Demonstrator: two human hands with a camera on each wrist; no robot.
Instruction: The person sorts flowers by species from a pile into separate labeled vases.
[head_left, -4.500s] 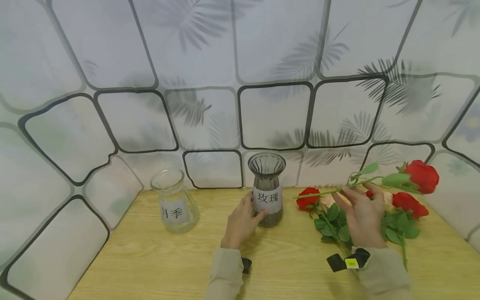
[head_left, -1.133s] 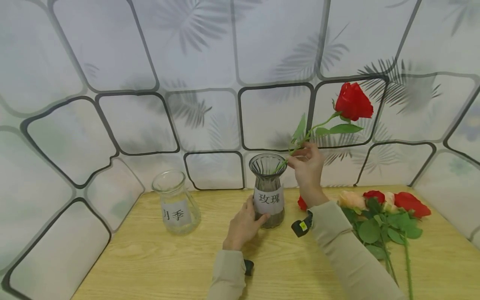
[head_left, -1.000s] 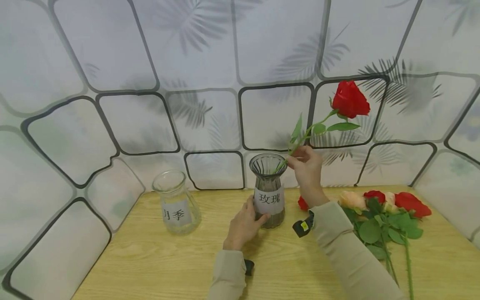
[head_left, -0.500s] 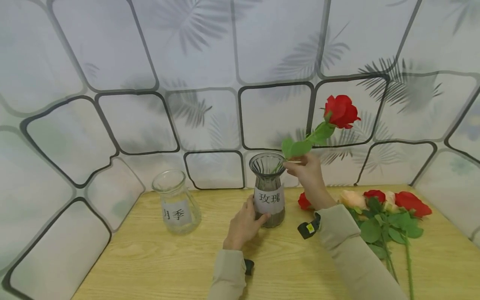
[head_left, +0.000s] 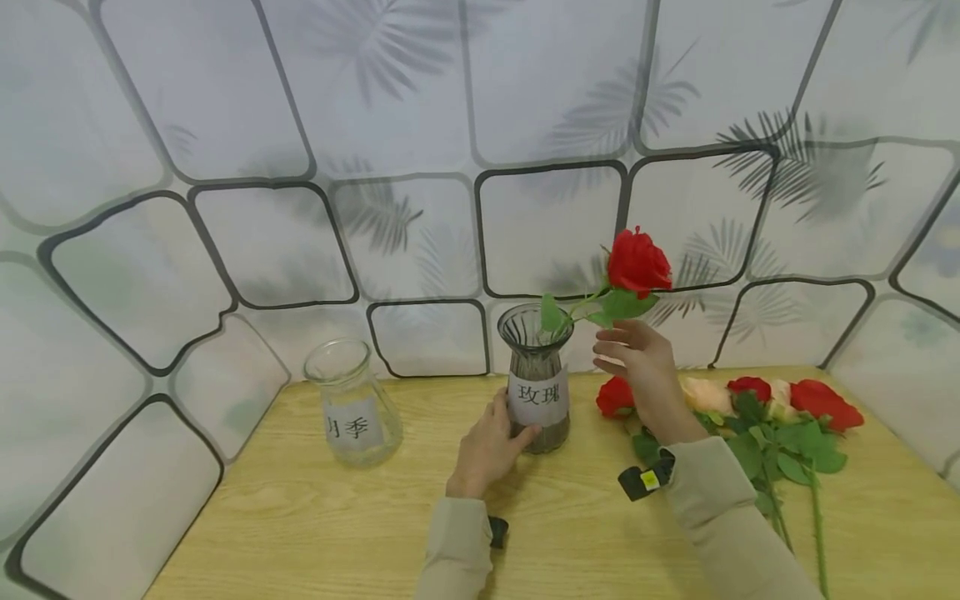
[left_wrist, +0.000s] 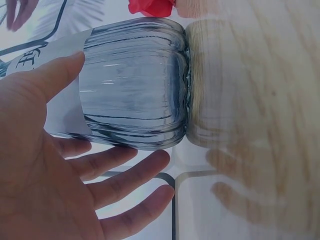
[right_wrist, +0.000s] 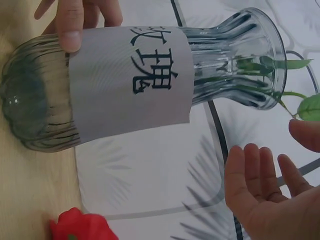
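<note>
A grey ribbed glass vase with a white paper label stands upright on the table. The left hand holds its lower body, thumb in front and fingers around the far side, as the left wrist view also shows. One red rose leans to the right out of the vase mouth, its stem and some leaves inside the neck. Beside the mouth, to the right, the right hand is apart from the stem, its fingers relaxed and holding nothing.
A clear glass vase with a paper label stands at the left on the wooden table. At the right lie several flowers: red roses, a peach bloom and green leaves and stems. A patterned backdrop rises behind the table.
The rose has gone lower into the vase, its bloom moving down and left. The right hand has let go of the stem and shifted right. The left hand stays on the vase.
</note>
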